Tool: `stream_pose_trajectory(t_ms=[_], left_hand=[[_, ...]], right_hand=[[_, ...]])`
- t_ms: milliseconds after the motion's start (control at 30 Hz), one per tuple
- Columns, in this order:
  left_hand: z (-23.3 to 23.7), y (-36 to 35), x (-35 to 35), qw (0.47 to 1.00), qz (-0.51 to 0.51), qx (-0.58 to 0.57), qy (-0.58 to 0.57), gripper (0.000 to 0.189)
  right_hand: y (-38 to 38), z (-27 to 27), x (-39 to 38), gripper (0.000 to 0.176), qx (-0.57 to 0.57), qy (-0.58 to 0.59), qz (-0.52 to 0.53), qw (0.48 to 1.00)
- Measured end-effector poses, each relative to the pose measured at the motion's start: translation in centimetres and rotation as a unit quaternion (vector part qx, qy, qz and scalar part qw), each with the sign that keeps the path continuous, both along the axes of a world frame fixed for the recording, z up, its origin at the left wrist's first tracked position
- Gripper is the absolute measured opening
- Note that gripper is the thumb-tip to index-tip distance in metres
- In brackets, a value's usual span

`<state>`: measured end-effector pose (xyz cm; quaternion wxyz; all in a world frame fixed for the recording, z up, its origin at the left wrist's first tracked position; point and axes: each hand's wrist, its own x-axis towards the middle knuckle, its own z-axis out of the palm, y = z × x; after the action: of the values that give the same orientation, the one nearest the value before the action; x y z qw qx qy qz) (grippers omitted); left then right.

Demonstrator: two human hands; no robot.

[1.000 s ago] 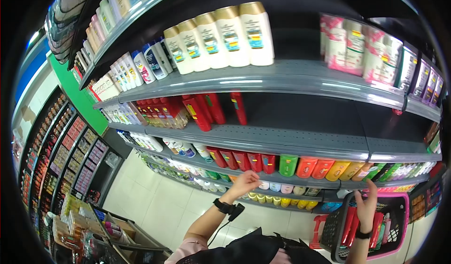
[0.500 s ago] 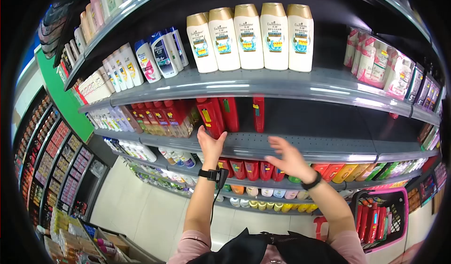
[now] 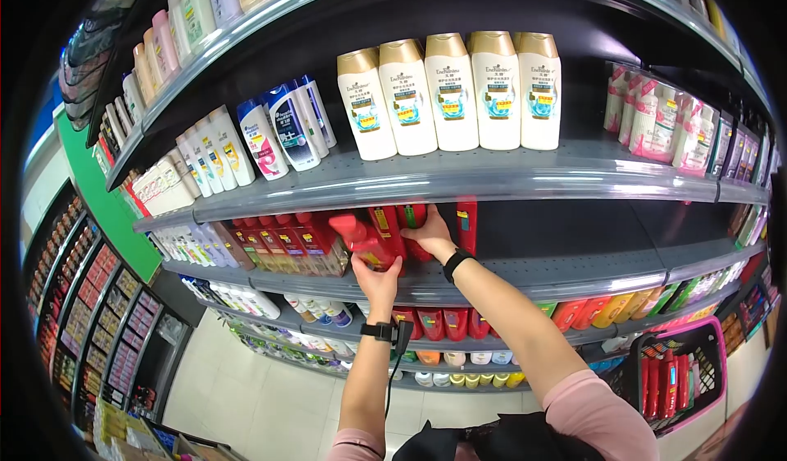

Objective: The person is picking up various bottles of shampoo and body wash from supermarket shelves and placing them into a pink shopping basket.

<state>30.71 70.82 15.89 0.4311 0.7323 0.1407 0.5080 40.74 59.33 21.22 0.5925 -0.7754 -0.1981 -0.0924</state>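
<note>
My left hand (image 3: 378,281) is closed around the lower part of a red bottle (image 3: 357,236), which leans to the left at the front of the middle shelf. Just right of it stands another red bottle (image 3: 386,225). My right hand (image 3: 432,236) reaches in under the upper shelf, its fingers around the right side of a red bottle with a green label (image 3: 411,215); the fingertips are partly hidden. A narrow red bottle (image 3: 466,227) stands a little to the right of that hand.
White bottles with gold caps (image 3: 449,100) line the shelf above. Red pump bottles (image 3: 287,244) stand at left on the middle shelf. Lower shelves hold more red bottles (image 3: 455,323). A black basket with a pink rim (image 3: 721,363), holding red bottles, is at lower right.
My right hand has moved left and up to the bottle with the green label. My left hand now grips a red bottle, which has tilted leftward. The view has shifted slightly.
</note>
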Motion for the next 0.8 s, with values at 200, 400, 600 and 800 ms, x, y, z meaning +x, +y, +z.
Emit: stream_pose_trajectory(t_ms=[200, 400, 600, 800], left_hand=[[-2.3, 0.1, -2.4, 0.994, -0.085, -0.023, -0.064, 0.074], [-1.8, -0.5, -5.0, 0.979, -0.170, 0.007, -0.116, 0.073], [0.3, -2.5, -8.0, 0.978, -0.195, -0.021, -0.076, 0.071], [0.5, -5.5, -11.1, 0.976, -0.200, 0.074, -0.044, 0.082]], right_hand=[[0.4, -0.4, 0.6, 0.074, 0.037, 0.002, 0.046, 0.998], [-1.2, -0.6, -2.4, 0.070, 0.131, -0.005, 0.074, 0.989], [-5.7, 1.5, -6.8, 0.069, 0.132, 0.013, 0.182, 0.974], [-14.0, 0.8, -11.6, 0.058, 0.084, -0.045, 0.247, 0.964]])
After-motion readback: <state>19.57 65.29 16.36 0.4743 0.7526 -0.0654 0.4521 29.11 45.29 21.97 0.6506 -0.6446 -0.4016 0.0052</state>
